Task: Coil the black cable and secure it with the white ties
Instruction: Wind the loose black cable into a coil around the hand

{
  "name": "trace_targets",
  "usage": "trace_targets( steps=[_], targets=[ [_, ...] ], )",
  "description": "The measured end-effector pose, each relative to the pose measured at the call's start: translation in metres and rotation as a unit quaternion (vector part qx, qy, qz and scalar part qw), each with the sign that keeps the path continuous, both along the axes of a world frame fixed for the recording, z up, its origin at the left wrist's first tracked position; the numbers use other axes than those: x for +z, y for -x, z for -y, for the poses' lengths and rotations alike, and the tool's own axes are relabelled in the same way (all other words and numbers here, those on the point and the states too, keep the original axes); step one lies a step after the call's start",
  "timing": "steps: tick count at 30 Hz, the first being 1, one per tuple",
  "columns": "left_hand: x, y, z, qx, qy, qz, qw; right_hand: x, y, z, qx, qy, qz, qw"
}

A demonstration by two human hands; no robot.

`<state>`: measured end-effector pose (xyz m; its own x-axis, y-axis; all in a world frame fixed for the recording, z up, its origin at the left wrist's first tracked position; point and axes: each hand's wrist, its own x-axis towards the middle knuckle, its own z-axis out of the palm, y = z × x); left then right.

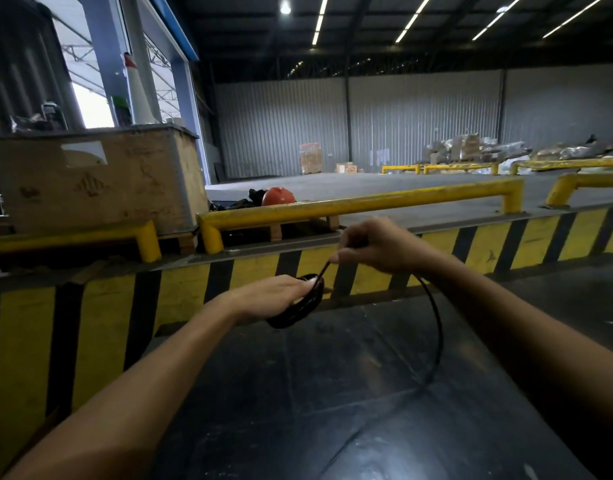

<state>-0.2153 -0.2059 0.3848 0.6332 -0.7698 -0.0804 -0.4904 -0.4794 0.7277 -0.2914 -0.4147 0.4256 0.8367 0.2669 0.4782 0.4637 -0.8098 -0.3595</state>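
Note:
My left hand (274, 296) grips a small coil of black cable (300, 308), several loops bunched together and held in the air above a dark floor surface. My right hand (371, 244) is up and to the right of it, pinching the same cable between thumb and fingers. A short taut strand runs from the right fingers down to the coil. A long free length of cable (436, 341) arcs from behind the right wrist down to the floor. No white ties are in view.
A yellow-and-black striped kerb (194, 282) runs across in front of me, topped by yellow guard rails (350, 204). A big worn cardboard crate (97, 181) stands at left, an orange helmet (278, 196) behind the rail. Piled goods lie far right.

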Motion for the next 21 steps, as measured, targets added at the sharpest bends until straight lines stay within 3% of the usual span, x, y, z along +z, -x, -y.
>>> trace_targets(
  steps=[3,7,10,12,14,16,19,21],
  targets=[
    [0.0,0.009,-0.004,-0.042,0.087,-0.153,0.983,-0.001,-0.007,0.008,0.008,-0.056,0.038,0.998],
    [0.003,0.015,-0.009,-0.096,0.26,-0.332,0.902,-0.034,-0.017,0.01,0.034,-0.145,0.017,0.989],
    [0.015,0.023,-0.003,-0.159,0.367,-0.374,0.837,-0.075,-0.02,-0.01,0.038,-0.22,-0.085,0.971],
    [0.026,0.026,0.004,-0.154,0.423,-0.352,0.821,-0.107,-0.015,-0.035,0.048,-0.223,-0.147,0.963],
    [0.033,0.025,0.008,-0.104,0.458,-0.297,0.831,-0.132,-0.005,-0.06,0.06,-0.167,-0.17,0.969],
    [0.03,0.018,0.007,-0.038,0.436,-0.206,0.875,-0.14,0.003,-0.074,0.078,-0.098,-0.159,0.979],
    [0.016,0.006,-0.004,0.038,0.307,-0.029,0.95,-0.121,0.012,-0.068,0.074,-0.008,-0.137,0.988],
    [0.009,0.001,-0.016,0.076,0.205,0.048,0.975,-0.102,0.014,-0.053,0.053,0.025,-0.124,0.991]
  ],
)
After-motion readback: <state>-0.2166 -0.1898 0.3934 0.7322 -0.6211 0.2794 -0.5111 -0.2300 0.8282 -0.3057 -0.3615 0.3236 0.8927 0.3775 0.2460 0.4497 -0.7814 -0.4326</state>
